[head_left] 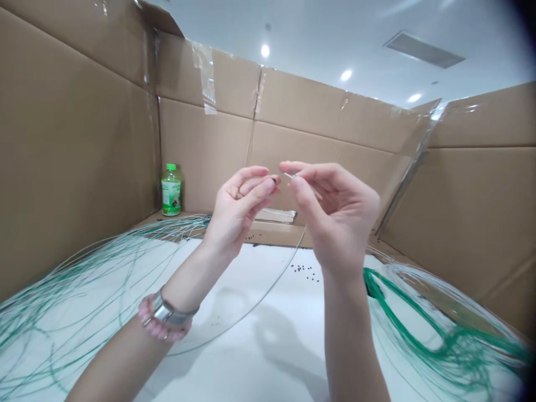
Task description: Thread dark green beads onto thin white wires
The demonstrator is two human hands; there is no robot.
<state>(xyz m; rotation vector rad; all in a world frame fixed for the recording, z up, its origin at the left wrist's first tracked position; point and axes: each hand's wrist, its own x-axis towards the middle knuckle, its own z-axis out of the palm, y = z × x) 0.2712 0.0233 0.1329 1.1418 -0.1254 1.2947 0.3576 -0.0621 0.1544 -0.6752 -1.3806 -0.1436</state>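
Note:
Both hands are raised over the white work surface (pixel 234 346), fingertips close together but apart. My left hand (pixel 243 206) pinches a tiny black piece (pixel 274 180) between thumb and forefinger; its exact kind is too small to tell. My right hand (pixel 330 206) pinches the ends of a white wire (pixel 288 175) and a green wire (pixel 293 173), which point toward the black piece. A pale wire (pixel 268 291) runs down from below my right hand in a curve to my left forearm. Several more tiny black pieces (pixel 304 269) lie scattered on the white surface below.
Cardboard walls (pixel 201 139) enclose the surface. Many loose green and white wires (pixel 104 268) spread along the left. Bundled green wires (pixel 419 329) and white wires (pixel 435 285) lie on the right. A green-capped bottle (pixel 171 192) stands in the back left corner.

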